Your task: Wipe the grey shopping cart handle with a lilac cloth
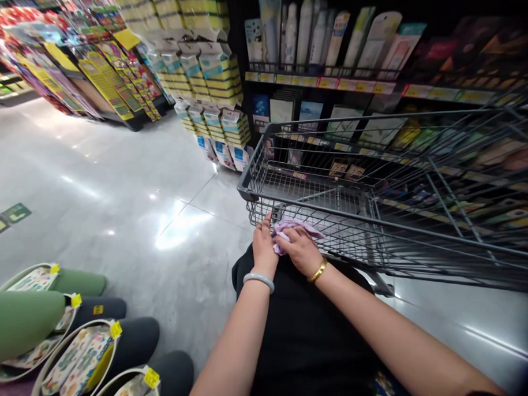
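Note:
A dark grey wire shopping cart (pixel 316 202) stands across in front of me. My right hand (pixel 304 252) is closed on a crumpled light purple cloth (pixel 304 225), held against the cart's near wire side. My left hand (pixel 264 245) lies just left of the cloth, fingers stretched toward a small metal bracket (pixel 277 211) on the wires. Whether those fingertips touch the bracket is hard to tell. A pale bracelet (pixel 259 281) circles my left wrist and a gold bangle (pixel 318 270) my right.
Shelves of bottles and boxes (pixel 324 41) rise behind the cart. Hanging yellow-striped packs (pixel 216 75) are left of them. Green and dark bins (pixel 140 329) holding packages stand at lower left. Shiny grey floor (pixel 117 175) stretches left toward a product display (pixel 108 71).

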### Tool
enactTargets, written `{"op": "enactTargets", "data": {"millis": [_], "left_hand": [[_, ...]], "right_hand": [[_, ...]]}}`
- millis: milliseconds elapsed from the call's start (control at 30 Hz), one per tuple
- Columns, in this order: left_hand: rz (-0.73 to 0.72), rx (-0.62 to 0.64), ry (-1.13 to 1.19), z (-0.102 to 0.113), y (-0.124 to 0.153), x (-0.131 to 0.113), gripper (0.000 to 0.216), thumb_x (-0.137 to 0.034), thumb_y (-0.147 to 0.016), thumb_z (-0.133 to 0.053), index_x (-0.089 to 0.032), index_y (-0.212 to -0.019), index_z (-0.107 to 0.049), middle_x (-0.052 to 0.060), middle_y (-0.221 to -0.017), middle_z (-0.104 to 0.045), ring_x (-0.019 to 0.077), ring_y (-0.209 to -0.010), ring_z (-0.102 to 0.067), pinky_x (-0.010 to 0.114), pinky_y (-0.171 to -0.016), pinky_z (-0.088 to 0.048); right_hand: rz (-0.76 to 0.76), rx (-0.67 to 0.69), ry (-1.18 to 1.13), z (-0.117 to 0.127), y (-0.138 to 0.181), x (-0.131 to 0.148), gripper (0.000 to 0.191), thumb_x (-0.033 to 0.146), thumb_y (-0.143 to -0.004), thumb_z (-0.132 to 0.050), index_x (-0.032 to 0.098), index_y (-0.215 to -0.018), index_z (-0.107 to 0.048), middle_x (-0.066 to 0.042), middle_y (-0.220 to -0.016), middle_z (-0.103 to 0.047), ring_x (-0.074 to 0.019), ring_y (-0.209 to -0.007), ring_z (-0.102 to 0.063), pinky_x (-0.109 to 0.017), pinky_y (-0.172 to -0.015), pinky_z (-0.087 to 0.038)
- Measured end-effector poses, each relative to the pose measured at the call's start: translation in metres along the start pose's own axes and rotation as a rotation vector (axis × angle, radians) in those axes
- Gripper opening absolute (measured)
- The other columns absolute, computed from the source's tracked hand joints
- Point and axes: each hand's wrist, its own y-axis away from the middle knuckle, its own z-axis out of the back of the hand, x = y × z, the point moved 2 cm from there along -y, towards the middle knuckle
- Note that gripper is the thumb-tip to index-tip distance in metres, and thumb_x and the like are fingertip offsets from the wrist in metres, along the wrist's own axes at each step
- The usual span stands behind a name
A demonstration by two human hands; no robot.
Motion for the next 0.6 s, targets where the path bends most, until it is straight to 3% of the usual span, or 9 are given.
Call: {"op": "enactTargets", "data": {"millis": [233, 400, 600], "left_hand": [[0.029, 0.041, -0.031, -0.004, 0.019, -0.012, 0.073, -0.027, -0.087, -0.062, -0.016, -0.149, -0.025, 0.017, -0.132, -0.060, 0.0249, -0.116, -0.062, 0.040, -0.102, -0.049], [0.006, 0.187, -0.152, -0.016, 0.021, -0.019, 0.046, -0.010, -0.082, -0.054, -0.012, -0.128, -0.050, 0.017, -0.122, -0.066, 0.0264, -0.112, -0.066, 0.042, -0.100, -0.051], [-0.136, 0.317, -0.155, -0.026, 0.019, -0.026, 0.047, -0.006, -0.079, -0.052, -0.014, -0.124, -0.060, 0.014, -0.129, -0.066, 0.0235, -0.124, -0.060, 0.035, -0.110, -0.046]], "right_hand": [[-0.045, -0.018, -0.044, 0.003, 0.021, -0.015, 0.029, 0.016, -0.095, -0.053, 0.027, -0.114, -0.071, -0.010, -0.114, -0.065, -0.0253, -0.107, -0.053, -0.039, -0.096, -0.045], [-0.078, 0.177, -0.137, -0.012, 0.061, -0.032, 0.029, 0.019, -0.097, -0.050, 0.029, -0.115, -0.071, -0.006, -0.110, -0.068, -0.0203, -0.105, -0.058, -0.033, -0.094, -0.048], [-0.211, -0.026, -0.046, 0.006, 0.082, -0.038, 0.031, 0.016, -0.095, -0.050, 0.028, -0.112, -0.072, -0.009, -0.118, -0.065, -0.0258, -0.114, -0.053, -0.041, -0.103, -0.043]]}}
